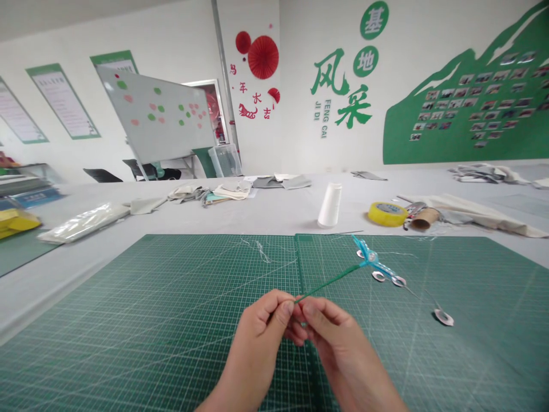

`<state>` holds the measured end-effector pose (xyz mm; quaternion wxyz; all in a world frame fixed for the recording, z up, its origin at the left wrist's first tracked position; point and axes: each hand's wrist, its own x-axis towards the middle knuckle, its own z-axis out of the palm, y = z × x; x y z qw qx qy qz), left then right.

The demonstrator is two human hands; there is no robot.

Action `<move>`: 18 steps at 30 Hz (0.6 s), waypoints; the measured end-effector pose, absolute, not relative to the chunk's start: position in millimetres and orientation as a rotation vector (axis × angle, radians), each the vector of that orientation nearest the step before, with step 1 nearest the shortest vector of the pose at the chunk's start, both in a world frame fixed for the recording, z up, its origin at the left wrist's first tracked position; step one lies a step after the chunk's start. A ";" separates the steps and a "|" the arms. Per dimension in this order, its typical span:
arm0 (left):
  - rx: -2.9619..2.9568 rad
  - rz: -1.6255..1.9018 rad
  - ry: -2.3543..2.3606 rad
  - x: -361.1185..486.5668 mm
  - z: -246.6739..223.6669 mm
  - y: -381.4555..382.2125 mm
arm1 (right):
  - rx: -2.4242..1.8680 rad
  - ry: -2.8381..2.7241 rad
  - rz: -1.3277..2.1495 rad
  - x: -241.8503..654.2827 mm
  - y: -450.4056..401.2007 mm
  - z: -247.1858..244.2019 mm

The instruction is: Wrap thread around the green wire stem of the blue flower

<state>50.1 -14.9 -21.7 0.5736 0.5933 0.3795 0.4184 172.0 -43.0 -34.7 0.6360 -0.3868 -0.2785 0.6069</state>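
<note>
Green stem (328,281): near part hidden by fingers (283,313)
Wall photos (488,105): too small to tell
Left poster (18,117): cut off at left edge

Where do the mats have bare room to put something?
Free: the left mat, left of the left hand; the right mat, right of the right hand, nearer than the oval pieces. Crowded: around the blue ornament and loose threads.
</note>
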 end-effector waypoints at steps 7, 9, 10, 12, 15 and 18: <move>1.571 1.078 1.105 45.4 -21.2 -15.8 | -0.818 -0.461 1.474 171.9 -48.6 -29.0; 1.620 1.108 1.135 44.1 -20.0 -17.2 | -0.809 -0.462 1.499 169.8 -49.9 -28.1; 1.638 1.122 1.145 43.6 -19.4 -17.7 | -0.818 -0.470 1.493 168.9 -50.5 -27.8; 1.667 1.150 1.158 42.9 -18.8 -18.4 | -0.854 -0.494 1.467 168.2 -51.8 -26.8; 1.733 1.183 1.157 42.1 -20.0 -19.0 | -0.938 -0.531 1.438 168.8 -54.1 -24.7; 1.846 1.211 1.138 41.5 -22.9 -20.0 | -1.015 -0.617 1.427 168.3 -55.5 -24.3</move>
